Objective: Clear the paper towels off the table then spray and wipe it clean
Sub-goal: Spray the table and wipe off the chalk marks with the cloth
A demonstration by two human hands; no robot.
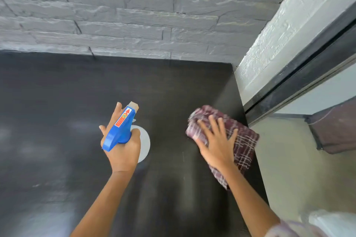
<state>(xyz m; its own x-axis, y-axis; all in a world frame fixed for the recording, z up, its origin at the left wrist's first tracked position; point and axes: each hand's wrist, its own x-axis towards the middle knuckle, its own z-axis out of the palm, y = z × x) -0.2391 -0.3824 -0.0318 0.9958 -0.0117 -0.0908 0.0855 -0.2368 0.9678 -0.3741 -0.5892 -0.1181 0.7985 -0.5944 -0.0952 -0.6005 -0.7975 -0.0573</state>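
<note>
Nearest, at 5 o'clock: a pale sleeve edge, blurred; what it is beyond that can't be told.

Right hand (216,141), at 3 o'clock of centre, lies flat with fingers spread, pressing a maroon checked cloth (242,146) onto the table (57,102) close to its right edge. Not clenched; palm-down pressure only. Cloth is motion-blurred, so wiping looks to be under way.

Left hand (123,148), just left of centre, is wrapped around the neck of a blue spray bottle (120,128), nozzle aimed toward 12. Bottle body mostly hidden under the hand; contents can't be judged.

No paper towels visible on the dark tabletop, so clearing reads as done. Faint hazy patches at 9 o'clock may be spray.

Next move, by my reckoning: sweep the cloth leftward toward those patches, spraying again where dry.

Far, 12 o'clock: grey stone wall (134,15).
</note>
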